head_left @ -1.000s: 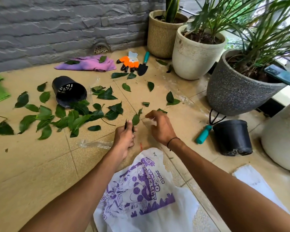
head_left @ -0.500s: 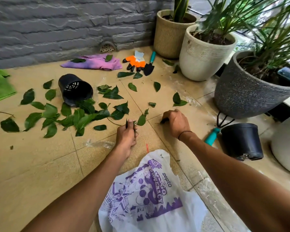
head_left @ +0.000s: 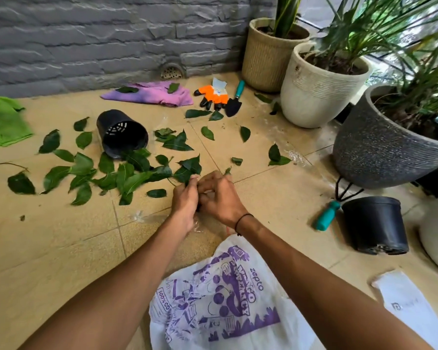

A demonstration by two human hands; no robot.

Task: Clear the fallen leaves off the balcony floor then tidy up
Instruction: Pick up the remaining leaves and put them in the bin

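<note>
The balcony floor point(head_left: 276, 205) is far from cleared. Most of the leaves point(head_left: 127, 178) lie in a loose drift left of centre, spilling from the mouth of a tipped black pot point(head_left: 122, 133), with stragglers toward the wall and the big planters. Two more sit on the purple cloth point(head_left: 149, 94). By my reckoning the job is in its early part: gathering is under way, and none of the leaves can be seen in the printed bag point(head_left: 220, 306), which lies flat just in front of the person.

Room to move is good on the near left, where bare tile runs out to the frame edge. The right is hemmed in by the grey planter point(head_left: 390, 152), the cream planter point(head_left: 319, 92) and a second black pot point(head_left: 376, 223) with a teal-handled tool point(head_left: 326, 215) beside it. The far side ends at the stone wall point(head_left: 111, 41). Gloves point(head_left: 213, 97), a trowel point(head_left: 235, 102) and a green cloth point(head_left: 3, 120) are left for the tidying.

The left hand point(head_left: 185, 200) and right hand point(head_left: 220, 195) meet at the near edge of the drift. Both sets of fingers are curled; the left pinch a few leaves, and what the right ones hold I cannot tell.
</note>
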